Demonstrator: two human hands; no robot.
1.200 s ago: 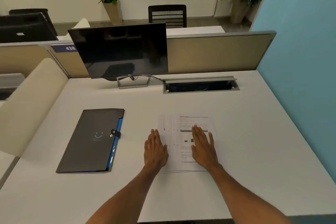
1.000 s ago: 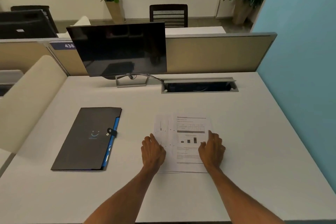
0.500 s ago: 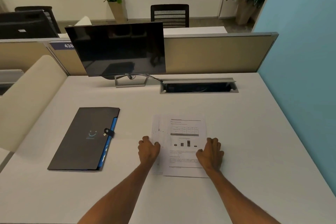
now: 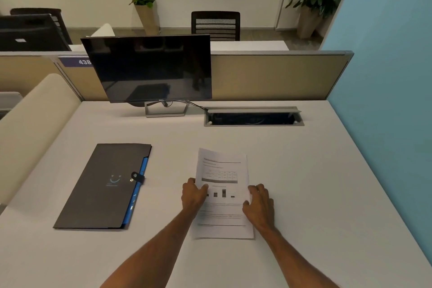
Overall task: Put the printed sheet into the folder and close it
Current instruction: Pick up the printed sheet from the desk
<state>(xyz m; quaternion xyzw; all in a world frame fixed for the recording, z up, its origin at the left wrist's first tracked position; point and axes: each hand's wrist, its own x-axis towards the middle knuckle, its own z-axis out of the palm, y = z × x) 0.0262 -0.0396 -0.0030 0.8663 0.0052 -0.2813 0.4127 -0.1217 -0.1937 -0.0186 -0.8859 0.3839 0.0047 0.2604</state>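
Note:
A printed sheet (image 4: 222,170) with a table and a bar chart sits in the middle of the white desk, its far end slightly lifted. My left hand (image 4: 192,195) grips its left edge, thumb on top. My right hand (image 4: 260,202) holds its right edge, fingers curled around it. A dark grey folder (image 4: 102,187) with a blue inner edge lies closed on the desk to the left, its snap strap (image 4: 137,177) fastened on the right side. The folder is well apart from both hands.
A dark monitor (image 4: 149,68) stands at the back of the white desk (image 4: 304,182), beside an open cable tray (image 4: 253,119). A beige divider panel (image 4: 275,75) closes the back, a blue wall (image 4: 388,100) the right, and a cream partition (image 4: 35,128) the left.
Both hands went from lying flat on the sheet to gripping its left and right edges. The sheet has been gathered into one stack and its far end has come up a little.

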